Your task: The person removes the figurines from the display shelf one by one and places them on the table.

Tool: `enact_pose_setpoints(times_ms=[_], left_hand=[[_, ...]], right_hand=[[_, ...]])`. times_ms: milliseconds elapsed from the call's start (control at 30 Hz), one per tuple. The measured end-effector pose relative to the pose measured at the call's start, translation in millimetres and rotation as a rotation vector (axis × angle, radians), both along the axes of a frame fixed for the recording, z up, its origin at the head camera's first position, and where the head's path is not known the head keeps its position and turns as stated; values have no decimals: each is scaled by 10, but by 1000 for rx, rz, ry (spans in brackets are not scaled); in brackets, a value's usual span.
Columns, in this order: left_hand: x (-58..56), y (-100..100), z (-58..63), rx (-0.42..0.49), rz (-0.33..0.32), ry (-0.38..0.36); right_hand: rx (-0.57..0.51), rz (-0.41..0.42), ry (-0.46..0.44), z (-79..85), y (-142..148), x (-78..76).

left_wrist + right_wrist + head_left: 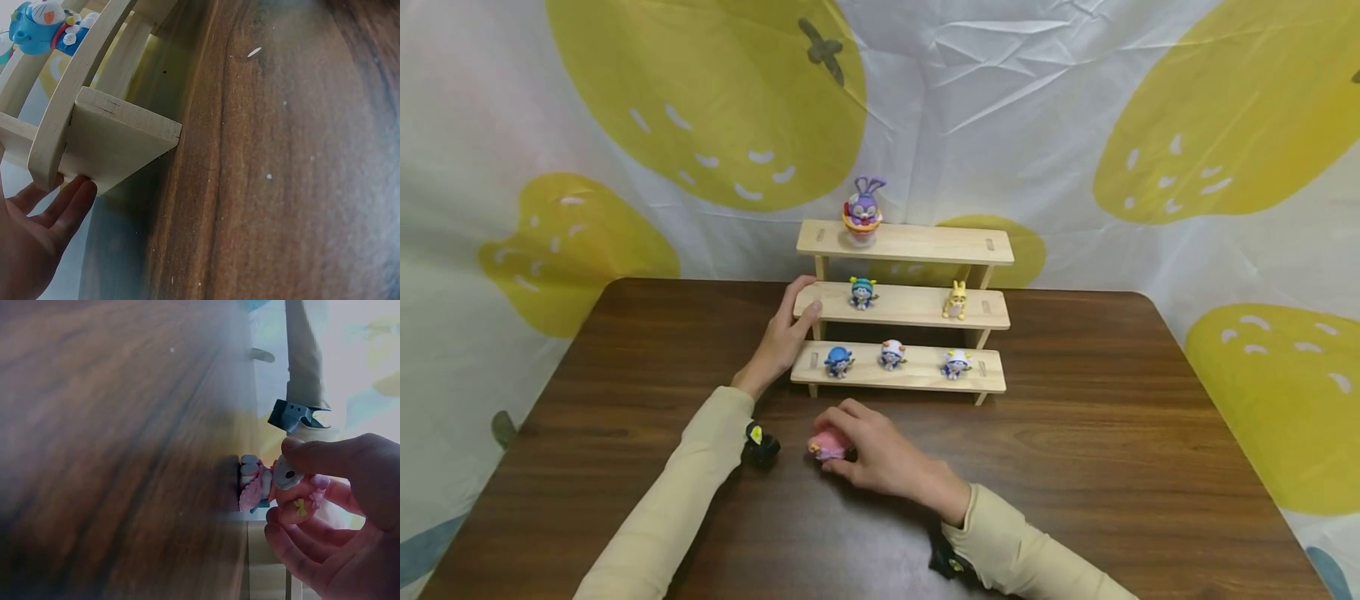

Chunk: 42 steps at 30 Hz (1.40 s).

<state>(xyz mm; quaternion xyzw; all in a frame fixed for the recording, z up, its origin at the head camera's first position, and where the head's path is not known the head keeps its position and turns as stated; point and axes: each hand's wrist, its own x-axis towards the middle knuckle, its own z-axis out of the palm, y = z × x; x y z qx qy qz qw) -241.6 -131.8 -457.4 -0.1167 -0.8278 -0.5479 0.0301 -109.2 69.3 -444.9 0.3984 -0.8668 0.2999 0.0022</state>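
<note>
A pink figurine (290, 490) with a white face and small bows is pinched between the thumb and fingers of my right hand (880, 450), low over the table in front of the stand. My left hand (781, 342) holds the left end of the middle tier of a three-step wooden display stand (917, 302); its thumb lies on the board, and its fingers reach the side panel in the left wrist view. The bottom tier carries a blue-hatted figurine (838, 362) and two white-hatted ones. On the middle tier sit a teal-hatted figurine (862, 293) and a yellow rabbit figurine (956, 301).
A purple rabbit figurine in a bowl (862, 212) stands at the left of the top tier. The stand is on a dark wooden table (1112, 433), with a fruit-patterned cloth (970, 108) hanging behind. Dark wrist cameras (762, 446) sit on both sleeves.
</note>
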Motion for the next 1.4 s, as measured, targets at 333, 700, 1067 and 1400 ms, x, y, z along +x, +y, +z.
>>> enact_pose_setpoints(times_ms=[333,700,1067,1400], left_hand=[[-12,7,-15,4,0,11],[-16,4,-22,2,5,4],[-18,1,-26,7,2,10],[-11,8,-21,-3,3,5]], right_hand=[[15,32,-12,37,19,0],[-36,52,54,214,72,-6],[-92,58,91,490,202,-125],[-207,27,132,731,257,-239]])
